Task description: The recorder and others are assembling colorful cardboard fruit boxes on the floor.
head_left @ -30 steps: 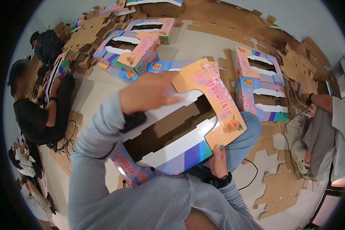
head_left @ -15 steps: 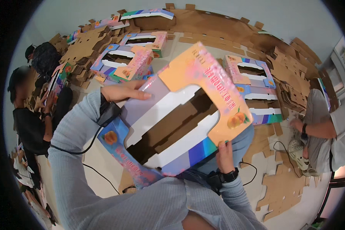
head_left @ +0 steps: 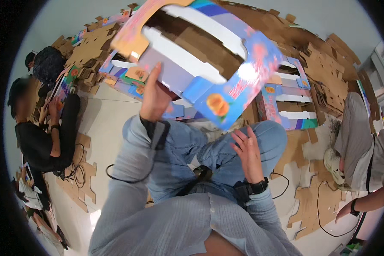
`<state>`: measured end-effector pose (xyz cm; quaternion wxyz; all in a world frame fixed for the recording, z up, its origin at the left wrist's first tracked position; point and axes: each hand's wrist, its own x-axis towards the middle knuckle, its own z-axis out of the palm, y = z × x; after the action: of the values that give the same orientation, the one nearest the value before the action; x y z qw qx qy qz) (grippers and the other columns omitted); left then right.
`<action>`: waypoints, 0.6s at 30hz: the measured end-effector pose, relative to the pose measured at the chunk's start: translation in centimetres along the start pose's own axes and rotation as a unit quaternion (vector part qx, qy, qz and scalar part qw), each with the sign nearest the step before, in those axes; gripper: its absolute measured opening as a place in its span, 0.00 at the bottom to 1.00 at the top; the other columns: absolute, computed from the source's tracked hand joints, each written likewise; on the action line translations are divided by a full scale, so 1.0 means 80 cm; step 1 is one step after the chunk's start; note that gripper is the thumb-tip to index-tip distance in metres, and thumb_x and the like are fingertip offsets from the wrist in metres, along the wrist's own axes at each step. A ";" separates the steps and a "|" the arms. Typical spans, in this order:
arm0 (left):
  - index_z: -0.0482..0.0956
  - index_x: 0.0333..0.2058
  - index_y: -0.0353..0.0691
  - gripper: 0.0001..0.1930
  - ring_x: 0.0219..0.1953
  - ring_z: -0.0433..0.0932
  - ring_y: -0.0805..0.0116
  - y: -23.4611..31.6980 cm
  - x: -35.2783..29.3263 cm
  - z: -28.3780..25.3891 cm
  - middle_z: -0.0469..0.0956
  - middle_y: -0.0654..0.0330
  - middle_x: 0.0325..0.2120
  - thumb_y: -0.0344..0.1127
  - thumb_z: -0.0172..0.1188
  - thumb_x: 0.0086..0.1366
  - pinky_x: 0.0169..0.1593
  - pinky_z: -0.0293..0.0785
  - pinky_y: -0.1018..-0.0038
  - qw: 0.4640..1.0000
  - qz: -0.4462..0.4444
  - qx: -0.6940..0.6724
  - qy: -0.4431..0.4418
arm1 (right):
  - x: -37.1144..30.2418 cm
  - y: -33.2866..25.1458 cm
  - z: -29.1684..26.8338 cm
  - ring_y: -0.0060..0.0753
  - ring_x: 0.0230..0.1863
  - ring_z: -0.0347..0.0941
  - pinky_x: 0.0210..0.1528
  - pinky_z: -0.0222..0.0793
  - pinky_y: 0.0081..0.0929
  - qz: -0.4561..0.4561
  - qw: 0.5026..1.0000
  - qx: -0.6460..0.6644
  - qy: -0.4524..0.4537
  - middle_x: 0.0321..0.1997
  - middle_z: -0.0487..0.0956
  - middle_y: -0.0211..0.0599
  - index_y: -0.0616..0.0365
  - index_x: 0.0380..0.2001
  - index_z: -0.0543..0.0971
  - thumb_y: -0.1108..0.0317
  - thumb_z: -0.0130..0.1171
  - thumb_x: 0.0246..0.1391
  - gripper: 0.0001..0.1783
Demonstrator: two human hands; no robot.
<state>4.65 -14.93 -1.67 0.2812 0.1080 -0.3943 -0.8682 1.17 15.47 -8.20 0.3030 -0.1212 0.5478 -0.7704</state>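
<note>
A folded cardboard fruit box (head_left: 187,55), printed in blue, orange, pink and purple with a long opening in its top, is held up in front of me. My left hand (head_left: 155,96) grips its near left edge, with the thumb on the printed face and the fingers hidden beneath. Below the box's right end, my right hand (head_left: 248,151) is apart from it, fingers spread and nothing in them. It hovers over my right knee.
Finished boxes stand stacked at the right (head_left: 292,106) and at the left behind my left hand (head_left: 123,74). Flat cardboard sheets (head_left: 91,47) pile up along the walls. A person sits at the left (head_left: 38,123); another person's arm (head_left: 367,202) reaches in at the right. Cables lie on the floor.
The box has swung up and away from my lap, turning as it went. My right hand has let go of it; my left hand still holds on. The right-hand person's arm has moved lower.
</note>
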 end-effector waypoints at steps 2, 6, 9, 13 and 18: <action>0.64 0.55 0.44 0.25 0.56 0.67 0.61 -0.031 -0.019 0.001 0.69 0.58 0.52 0.51 0.52 0.65 0.58 0.62 0.54 0.997 -0.046 -0.054 0.035 | 0.007 0.003 0.008 0.44 0.66 0.56 0.64 0.55 0.41 -0.010 0.999 -0.014 -0.039 0.65 0.58 0.52 0.60 0.67 0.41 0.48 0.37 0.65 0.38; 0.62 0.56 0.45 0.27 0.58 0.63 0.60 -0.086 -0.035 0.004 0.66 0.59 0.55 0.54 0.51 0.64 0.57 0.60 0.50 0.994 -0.012 -0.074 0.085 | 0.032 0.017 0.029 0.46 0.68 0.52 0.65 0.53 0.43 0.034 0.997 0.044 -0.061 0.67 0.53 0.53 0.60 0.67 0.38 0.47 0.39 0.65 0.40; 0.66 0.52 0.46 0.24 0.53 0.63 0.68 -0.115 -0.035 -0.006 0.66 0.64 0.50 0.52 0.55 0.63 0.54 0.63 0.57 0.988 -0.021 -0.097 0.119 | 0.065 0.034 0.046 0.47 0.69 0.50 0.66 0.52 0.44 0.044 0.995 0.066 -0.055 0.68 0.51 0.53 0.61 0.67 0.39 0.47 0.41 0.64 0.41; 0.67 0.50 0.47 0.22 0.50 0.65 0.71 -0.140 -0.029 -0.020 0.68 0.66 0.47 0.50 0.57 0.63 0.50 0.64 0.59 0.988 -0.048 -0.081 0.127 | 0.117 0.056 0.060 0.45 0.69 0.48 0.66 0.50 0.45 0.060 0.991 0.117 0.012 0.67 0.53 0.46 0.61 0.63 0.48 0.44 0.49 0.60 0.41; 0.68 0.48 0.48 0.20 0.49 0.66 0.73 -0.175 -0.021 -0.031 0.69 0.68 0.45 0.49 0.58 0.62 0.49 0.63 0.62 0.978 -0.031 -0.079 0.191 | 0.152 0.093 0.066 0.41 0.66 0.51 0.63 0.51 0.44 0.046 0.980 0.173 0.084 0.63 0.57 0.38 0.53 0.62 0.50 0.45 0.55 0.57 0.40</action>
<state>1.36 -8.08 -13.79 0.3321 0.2614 -0.2596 -0.8683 -3.20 2.49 -14.84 0.3077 0.0234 0.4344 -0.8462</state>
